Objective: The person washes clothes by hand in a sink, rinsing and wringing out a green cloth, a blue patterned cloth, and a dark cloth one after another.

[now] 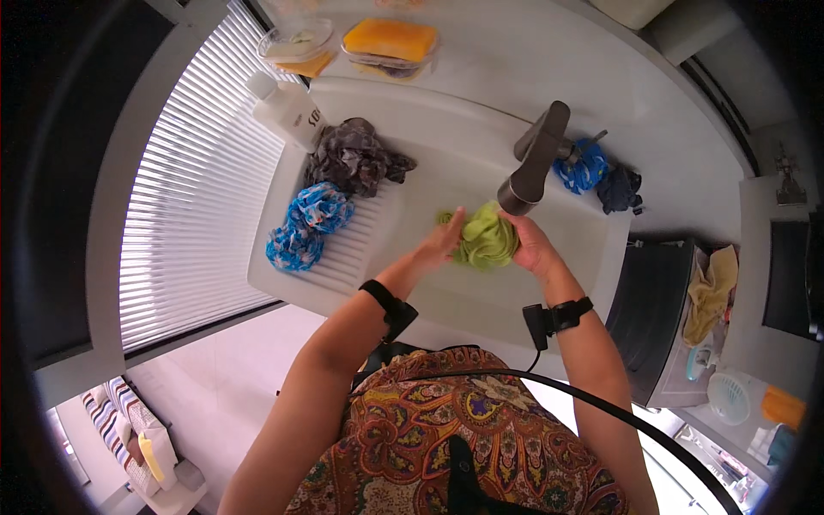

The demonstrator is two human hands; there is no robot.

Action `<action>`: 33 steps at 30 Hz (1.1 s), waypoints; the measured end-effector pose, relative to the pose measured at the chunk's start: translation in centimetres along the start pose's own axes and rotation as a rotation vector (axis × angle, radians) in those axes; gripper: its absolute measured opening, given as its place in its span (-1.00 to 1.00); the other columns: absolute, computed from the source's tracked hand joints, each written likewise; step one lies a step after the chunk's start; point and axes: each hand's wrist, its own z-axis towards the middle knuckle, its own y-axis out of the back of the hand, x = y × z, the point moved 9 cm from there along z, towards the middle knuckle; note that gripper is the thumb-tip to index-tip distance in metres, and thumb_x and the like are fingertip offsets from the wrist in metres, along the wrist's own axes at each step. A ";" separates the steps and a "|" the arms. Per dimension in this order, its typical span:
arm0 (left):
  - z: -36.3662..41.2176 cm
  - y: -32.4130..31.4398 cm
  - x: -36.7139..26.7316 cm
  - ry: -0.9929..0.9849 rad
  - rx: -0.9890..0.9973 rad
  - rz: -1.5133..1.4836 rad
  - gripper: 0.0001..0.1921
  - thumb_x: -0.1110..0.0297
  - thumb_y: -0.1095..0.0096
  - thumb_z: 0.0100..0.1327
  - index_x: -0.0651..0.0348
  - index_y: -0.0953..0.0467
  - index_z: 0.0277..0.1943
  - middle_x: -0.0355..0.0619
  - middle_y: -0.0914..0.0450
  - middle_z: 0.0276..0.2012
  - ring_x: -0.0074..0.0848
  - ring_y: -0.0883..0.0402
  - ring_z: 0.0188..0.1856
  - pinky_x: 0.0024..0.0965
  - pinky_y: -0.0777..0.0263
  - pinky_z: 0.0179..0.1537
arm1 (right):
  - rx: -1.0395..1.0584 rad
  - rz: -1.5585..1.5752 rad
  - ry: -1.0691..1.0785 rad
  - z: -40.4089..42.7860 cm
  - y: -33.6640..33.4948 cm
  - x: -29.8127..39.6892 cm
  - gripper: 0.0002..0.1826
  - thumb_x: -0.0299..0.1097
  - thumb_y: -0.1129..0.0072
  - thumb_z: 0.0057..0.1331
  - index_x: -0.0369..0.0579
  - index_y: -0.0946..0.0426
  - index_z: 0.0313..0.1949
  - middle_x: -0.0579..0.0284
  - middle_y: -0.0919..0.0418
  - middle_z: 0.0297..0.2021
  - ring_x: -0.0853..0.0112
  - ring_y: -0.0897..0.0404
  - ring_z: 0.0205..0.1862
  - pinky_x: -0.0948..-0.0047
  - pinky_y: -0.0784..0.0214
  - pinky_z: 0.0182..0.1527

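Observation:
A green cloth point(487, 239), bunched up, is between my two hands over the basin of a white laundry sink point(412, 96). My right hand point(533, 243) grips its right side, just beneath the spout of a dark faucet point(537, 158). At the cloth's left side, my left hand point(445, 239) is slightly blurred with its thumb raised; whether its fingers are closed on the cloth is unclear. Twisted blue patterned cloths point(309, 225) lie on the ribbed washboard part of the sink, with a crumpled dark grey cloth point(357, 158) above them.
A white bottle point(286, 112) stands at the sink's upper left corner. Plastic containers with orange cloths or sponges point(389, 40) sit on the back ledge. Behind the faucet are a blue bundle point(581, 167) and a dark bundle point(619, 188). A black cable point(618, 405) crosses in front of my body.

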 end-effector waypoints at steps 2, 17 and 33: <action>-3.2 -2.9 -5.0 -0.517 0.250 -0.205 -0.27 -0.35 0.12 0.19 0.28 -0.50 -0.06 -0.05 -0.56 -0.20 -0.45 -0.54 -0.17 -0.42 -0.41 -0.14 | 0.097 0.291 -0.021 -0.5 -1.8 -0.2 -0.65 -0.25 0.05 0.31 -0.17 -0.37 0.02 0.14 -0.50 -0.05 0.32 -0.51 -0.03 0.26 -0.32 0.12; -12.4 8.2 -14.0 -0.892 -0.195 -0.135 -0.80 0.37 -0.21 0.22 0.33 -0.55 -0.19 -0.30 -0.57 -0.39 -0.73 -0.44 -0.36 -0.59 -0.33 -0.30 | -0.096 -0.027 0.156 -5.6 5.5 8.2 -0.58 -0.09 0.07 0.36 -0.19 -0.40 -0.01 0.14 -0.50 -0.05 0.35 -0.51 -0.04 0.34 -0.36 0.06; -4.1 11.1 -3.9 -0.620 -0.323 0.733 -0.75 0.38 -0.15 0.08 0.19 -0.46 -0.15 0.08 -0.54 -0.57 -0.09 -0.56 -0.46 -0.16 -0.38 -0.40 | -0.315 -0.502 -0.015 -8.2 14.5 -2.1 -0.77 -0.36 -0.08 0.21 -0.28 -0.49 -0.23 0.22 -0.53 -0.37 0.45 -0.53 -0.36 0.45 -0.41 -0.34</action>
